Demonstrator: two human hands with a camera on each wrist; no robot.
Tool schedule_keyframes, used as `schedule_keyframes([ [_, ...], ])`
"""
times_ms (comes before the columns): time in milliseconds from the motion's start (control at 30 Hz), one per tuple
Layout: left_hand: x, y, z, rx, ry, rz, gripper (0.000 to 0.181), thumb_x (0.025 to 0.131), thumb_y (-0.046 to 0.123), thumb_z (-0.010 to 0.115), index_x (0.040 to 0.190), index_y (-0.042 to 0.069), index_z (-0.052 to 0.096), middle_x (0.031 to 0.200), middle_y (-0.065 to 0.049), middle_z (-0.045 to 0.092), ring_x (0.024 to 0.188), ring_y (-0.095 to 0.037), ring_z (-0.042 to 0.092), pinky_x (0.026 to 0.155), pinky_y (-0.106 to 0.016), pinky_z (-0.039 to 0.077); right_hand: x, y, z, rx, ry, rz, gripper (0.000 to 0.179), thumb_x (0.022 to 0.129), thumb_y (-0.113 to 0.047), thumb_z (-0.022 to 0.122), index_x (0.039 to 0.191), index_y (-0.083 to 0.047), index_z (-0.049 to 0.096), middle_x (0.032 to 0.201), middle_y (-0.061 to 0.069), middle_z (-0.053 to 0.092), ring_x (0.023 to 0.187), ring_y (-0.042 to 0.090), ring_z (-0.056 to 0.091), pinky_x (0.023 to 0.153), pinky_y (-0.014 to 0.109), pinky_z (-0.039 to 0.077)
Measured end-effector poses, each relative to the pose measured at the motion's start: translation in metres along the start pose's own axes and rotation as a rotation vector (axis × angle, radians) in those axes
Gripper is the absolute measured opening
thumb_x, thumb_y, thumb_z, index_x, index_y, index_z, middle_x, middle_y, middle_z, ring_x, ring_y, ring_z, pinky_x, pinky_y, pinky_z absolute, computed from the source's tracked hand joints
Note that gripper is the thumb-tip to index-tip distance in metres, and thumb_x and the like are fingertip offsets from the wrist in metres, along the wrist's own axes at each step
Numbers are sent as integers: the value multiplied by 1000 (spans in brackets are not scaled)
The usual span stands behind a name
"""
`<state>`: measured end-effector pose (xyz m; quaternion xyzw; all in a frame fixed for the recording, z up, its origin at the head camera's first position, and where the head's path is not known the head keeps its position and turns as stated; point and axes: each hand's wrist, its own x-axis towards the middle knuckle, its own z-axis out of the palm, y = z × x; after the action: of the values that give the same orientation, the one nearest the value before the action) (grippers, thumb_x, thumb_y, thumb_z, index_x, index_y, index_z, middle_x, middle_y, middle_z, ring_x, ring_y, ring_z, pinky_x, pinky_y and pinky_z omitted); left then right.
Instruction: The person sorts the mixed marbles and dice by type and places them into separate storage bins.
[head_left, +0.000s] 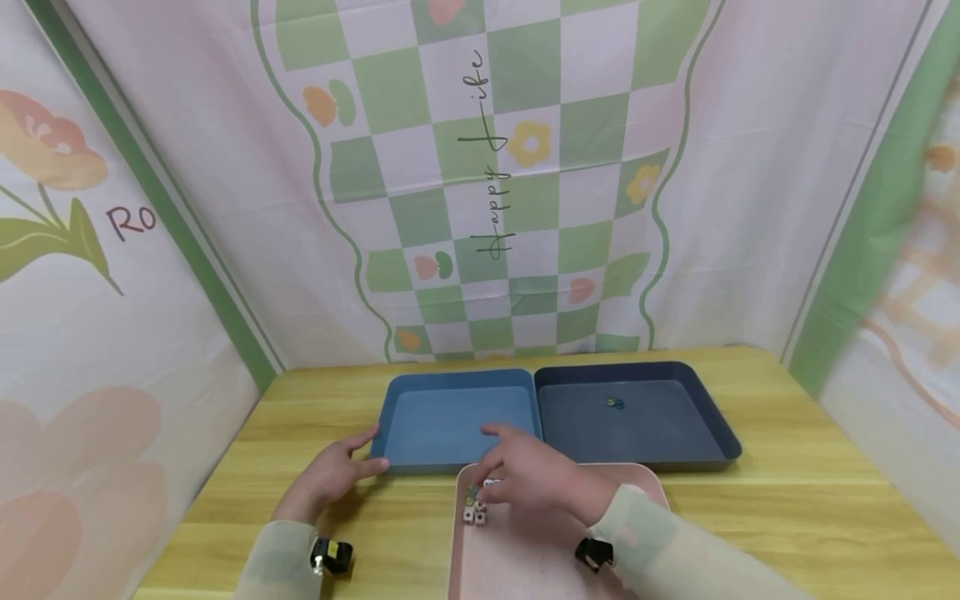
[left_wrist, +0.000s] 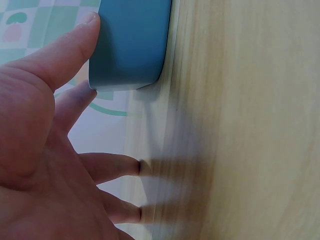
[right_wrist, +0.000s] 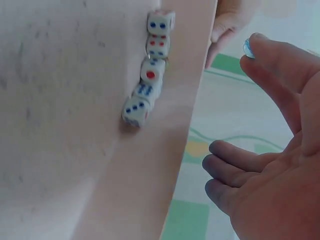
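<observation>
My right hand [head_left: 531,471] is over the left end of the pink tray [head_left: 540,554]. Its thumb and index finger pinch a small clear bluish marble [right_wrist: 247,49], while the other fingers stand apart from it. Below lie several white dice [right_wrist: 151,70] with red and blue pips, lined up near the tray's wall. Greenish bits [head_left: 471,493] show among them, partly covered by the hand in the head view. My left hand [head_left: 330,475] touches the near left corner of the blue tray [head_left: 450,383] with thumb and index finger, its other fingers spread.
A dark navy tray [head_left: 705,417] stands right beside the blue one, with a few small green and blue marbles [head_left: 615,403] in it. The pink tray lies in front of both on the wooden table [head_left: 405,533]. Behind the table hangs a patterned cloth [head_left: 495,192].
</observation>
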<state>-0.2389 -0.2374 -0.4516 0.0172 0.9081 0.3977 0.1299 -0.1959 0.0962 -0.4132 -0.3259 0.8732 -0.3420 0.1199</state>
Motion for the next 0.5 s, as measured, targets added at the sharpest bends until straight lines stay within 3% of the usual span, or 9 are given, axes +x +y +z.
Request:
schedule_keyframes([
  [100,0,0,0,0,2,0,74,88,43,75,153,29,42,156,-20,33,139,-50,28,108,-69,22,-3,2,-6,1,35,27,10,92,-23,73,98,-26,80,124,-6,65,144,31,28,102,51,44],
  [233,1,0,0,2,3,2,74,88,43,75,153,30,42,156,-19,33,139,-50,28,108,-68,22,-7,4,-14,-12,90,46,7,91,-25,74,94,-30,78,151,15,40,142,35,31,99,53,45],
  [333,2,-1,0,1,4,5,74,88,43,75,153,30,42,156,-19,33,139,-50,28,108,-68,22,-10,6,-20,-24,128,41,4,90,-27,76,93,-28,78,153,20,37,140,38,34,98,55,46],
  [500,2,-2,0,-1,5,5,74,88,44,76,152,30,42,156,-19,33,139,-50,28,108,-68,22,-14,12,-32,-31,182,66,4,91,-29,75,94,-30,78,153,18,38,138,37,37,97,54,47],
])
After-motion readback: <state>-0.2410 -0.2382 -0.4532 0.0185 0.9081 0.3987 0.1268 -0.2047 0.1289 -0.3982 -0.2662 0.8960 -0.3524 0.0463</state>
